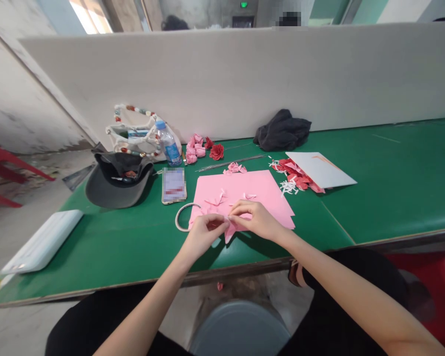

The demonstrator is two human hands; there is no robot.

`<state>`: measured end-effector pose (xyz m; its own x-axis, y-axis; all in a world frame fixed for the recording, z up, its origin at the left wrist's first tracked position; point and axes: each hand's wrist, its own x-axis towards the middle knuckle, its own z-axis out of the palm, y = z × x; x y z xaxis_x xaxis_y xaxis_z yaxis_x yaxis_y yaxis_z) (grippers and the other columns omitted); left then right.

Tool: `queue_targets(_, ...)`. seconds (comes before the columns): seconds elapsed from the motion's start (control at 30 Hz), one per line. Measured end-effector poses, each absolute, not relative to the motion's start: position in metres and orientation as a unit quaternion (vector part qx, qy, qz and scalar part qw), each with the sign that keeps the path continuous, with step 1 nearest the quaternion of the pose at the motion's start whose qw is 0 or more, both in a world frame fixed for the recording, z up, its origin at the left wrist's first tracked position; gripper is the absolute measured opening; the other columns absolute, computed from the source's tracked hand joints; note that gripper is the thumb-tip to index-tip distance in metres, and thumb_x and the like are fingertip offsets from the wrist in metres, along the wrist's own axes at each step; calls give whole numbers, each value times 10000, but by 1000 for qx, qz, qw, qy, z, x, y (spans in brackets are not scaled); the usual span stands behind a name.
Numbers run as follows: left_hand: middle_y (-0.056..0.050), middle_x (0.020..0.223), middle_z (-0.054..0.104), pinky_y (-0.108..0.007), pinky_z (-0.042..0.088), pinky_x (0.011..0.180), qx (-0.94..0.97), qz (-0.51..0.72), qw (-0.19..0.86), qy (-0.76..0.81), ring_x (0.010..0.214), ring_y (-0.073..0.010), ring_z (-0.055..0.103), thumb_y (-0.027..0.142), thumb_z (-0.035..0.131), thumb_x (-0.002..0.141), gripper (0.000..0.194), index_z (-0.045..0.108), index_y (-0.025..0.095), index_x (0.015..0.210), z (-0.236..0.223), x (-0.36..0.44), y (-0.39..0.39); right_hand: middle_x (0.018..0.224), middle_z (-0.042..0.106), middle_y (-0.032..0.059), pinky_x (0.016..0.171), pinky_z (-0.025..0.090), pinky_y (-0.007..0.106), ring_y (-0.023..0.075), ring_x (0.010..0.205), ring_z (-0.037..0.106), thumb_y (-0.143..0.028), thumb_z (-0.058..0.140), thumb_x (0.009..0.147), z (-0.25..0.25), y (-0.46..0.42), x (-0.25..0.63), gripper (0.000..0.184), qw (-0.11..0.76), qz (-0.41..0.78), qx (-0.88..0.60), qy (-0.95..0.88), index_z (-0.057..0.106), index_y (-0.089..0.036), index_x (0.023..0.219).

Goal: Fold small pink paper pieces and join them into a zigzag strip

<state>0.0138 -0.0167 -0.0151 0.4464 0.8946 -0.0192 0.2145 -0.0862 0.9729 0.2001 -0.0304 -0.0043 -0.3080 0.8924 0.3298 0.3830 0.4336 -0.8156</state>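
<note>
Nearest the camera, the right forearm [330,274] and left forearm [152,301] reach in over the front edge of the green bench [396,207]. Pink sheets [276,198] lie near the middle of that edge; off their right side a white board [321,170] partly covers red scraps [300,181]. Over the sheets' front edge, the left hand [203,235] and right hand [257,220] almost meet, each grip nearly closed, thumb toward fingers. A pink cluster [235,168] sits at the sheets' rear edge. The pink piece [229,234] is between the hands, pinched from both sides, its point toward the bench's front edge. Curled pieces [217,200] lie on the sheets just behind.

The step in hand looks like shaping this piece by fingertip, perhaps folding or curling; the fingers hide the detail. The next move seems to call for a light, steady left pinch while the right hand works the paper without tearing it.
</note>
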Motion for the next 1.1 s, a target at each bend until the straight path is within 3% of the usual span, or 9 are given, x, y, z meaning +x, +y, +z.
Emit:
queue_targets(0.2, -64, 754, 716, -272, 505, 650, 674, 314, 515, 427, 698, -194, 654, 341, 666, 737, 220, 706, 129, 781, -12, 16, -19, 819, 657, 50, 767, 510, 304, 159, 790, 627, -218, 604, 829, -7, -33, 197, 139, 403, 282, -438, -753, 684, -173, 725)
queue_targets(1.1, -63, 753, 722, -282, 526, 687, 665, 287, 550, 415, 706, -194, 666, 323, 681, 719, 189, 718, 142, 752, -14, 14, -19, 801, 657, 46, 724, 502, 269, 147, 757, 624, -129, 582, 775, -11, -31, 199, 116, 398, 346, -431, -732, 660, -152, 693)
